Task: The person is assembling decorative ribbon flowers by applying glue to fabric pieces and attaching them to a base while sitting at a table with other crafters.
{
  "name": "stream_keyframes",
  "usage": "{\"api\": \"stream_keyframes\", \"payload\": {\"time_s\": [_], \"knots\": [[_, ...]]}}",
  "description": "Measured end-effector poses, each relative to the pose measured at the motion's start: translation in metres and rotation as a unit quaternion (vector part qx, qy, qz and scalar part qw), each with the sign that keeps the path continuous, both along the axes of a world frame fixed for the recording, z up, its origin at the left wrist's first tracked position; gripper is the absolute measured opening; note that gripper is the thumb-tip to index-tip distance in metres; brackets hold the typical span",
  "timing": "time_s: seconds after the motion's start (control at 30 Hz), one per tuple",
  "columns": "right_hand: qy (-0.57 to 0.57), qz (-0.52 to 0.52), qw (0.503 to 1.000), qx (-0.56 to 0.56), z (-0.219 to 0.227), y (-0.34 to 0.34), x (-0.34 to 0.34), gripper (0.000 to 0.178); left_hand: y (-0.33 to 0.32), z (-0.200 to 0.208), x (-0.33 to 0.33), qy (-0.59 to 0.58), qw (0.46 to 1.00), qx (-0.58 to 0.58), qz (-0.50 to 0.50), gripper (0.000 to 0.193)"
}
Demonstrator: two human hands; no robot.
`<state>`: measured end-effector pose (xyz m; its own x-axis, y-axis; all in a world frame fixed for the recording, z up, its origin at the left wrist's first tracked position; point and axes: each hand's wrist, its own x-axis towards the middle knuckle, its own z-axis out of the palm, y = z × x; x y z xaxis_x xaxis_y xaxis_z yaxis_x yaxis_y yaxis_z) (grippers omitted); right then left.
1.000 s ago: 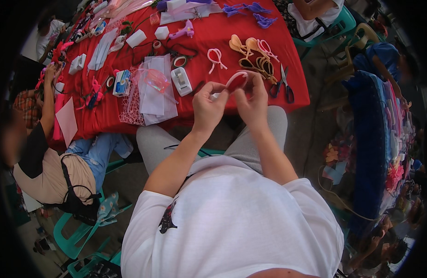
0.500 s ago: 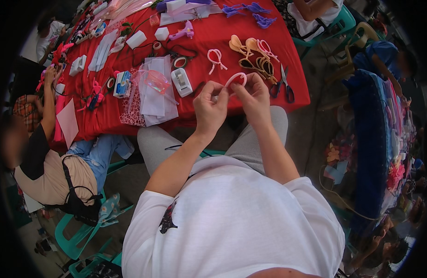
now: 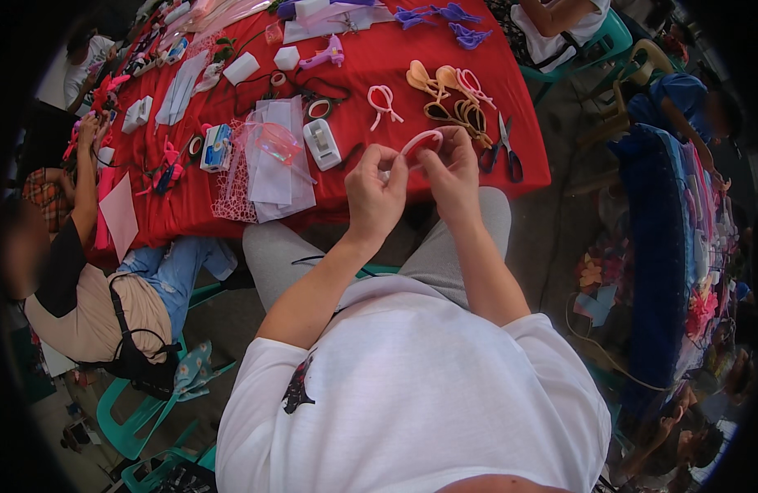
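Observation:
Both hands are at the near edge of the red-covered table, pinching a pale pink pipe cleaner (image 3: 423, 137) bent into an arch. My left hand (image 3: 375, 195) has thumb and forefinger closed on its left end. On the other end, my right hand (image 3: 454, 182) is closed, its fingertips partly hiding the stem. Just beyond lies a looped pink pipe cleaner (image 3: 382, 100). Farther right are tan looped pieces (image 3: 426, 80), brown looped pieces (image 3: 461, 122) and another pink loop (image 3: 471, 85). Dark-handled scissors (image 3: 503, 150) rest right of my right hand.
A white tape dispenser (image 3: 321, 145), translucent sheets (image 3: 274, 185) and a small blue-white box (image 3: 216, 149) lie left of my hands. Farther back are a purple glue gun (image 3: 325, 54) and purple shapes (image 3: 467, 37). A seated person (image 3: 116, 316) works at the left.
The fingers of my right hand have shifted slightly along the pink pipe cleaner, and its arch looks a little flatter. My left hand stays nearly in place.

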<state>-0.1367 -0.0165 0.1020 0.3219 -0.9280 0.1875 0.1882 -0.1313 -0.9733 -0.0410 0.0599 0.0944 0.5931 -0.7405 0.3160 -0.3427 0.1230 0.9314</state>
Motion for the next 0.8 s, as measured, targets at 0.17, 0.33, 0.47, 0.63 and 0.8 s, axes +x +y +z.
{"api": "stream_keyframes", "payload": {"time_s": [0.17, 0.33, 0.47, 0.63, 0.8], "knots": [[0.062, -0.023, 0.996, -0.061, 0.000, 0.001, -0.001, 0.017, -0.001, -0.006, 0.001, 0.005, 1.000, -0.003, -0.002, 0.010], [0.026, 0.037, 0.998, -0.037, 0.006, -0.003, -0.008, 0.016, 0.001, 0.003, 0.008, 0.074, 0.992, 0.069, -0.076, 0.013], [0.015, 0.025, 0.999, -0.024, 0.004, 0.001, -0.004, 0.018, 0.000, -0.003, 0.006, 0.066, 0.996, 0.039, -0.052, 0.013], [0.055, -0.030, 0.996, -0.067, 0.001, 0.004, -0.002, 0.025, -0.001, -0.005, 0.004, 0.081, 0.995, 0.035, -0.054, 0.012], [0.094, -0.054, 0.989, -0.096, 0.006, 0.007, -0.003, 0.028, -0.001, -0.008, 0.006, 0.082, 0.995, 0.039, -0.048, 0.011]]}}
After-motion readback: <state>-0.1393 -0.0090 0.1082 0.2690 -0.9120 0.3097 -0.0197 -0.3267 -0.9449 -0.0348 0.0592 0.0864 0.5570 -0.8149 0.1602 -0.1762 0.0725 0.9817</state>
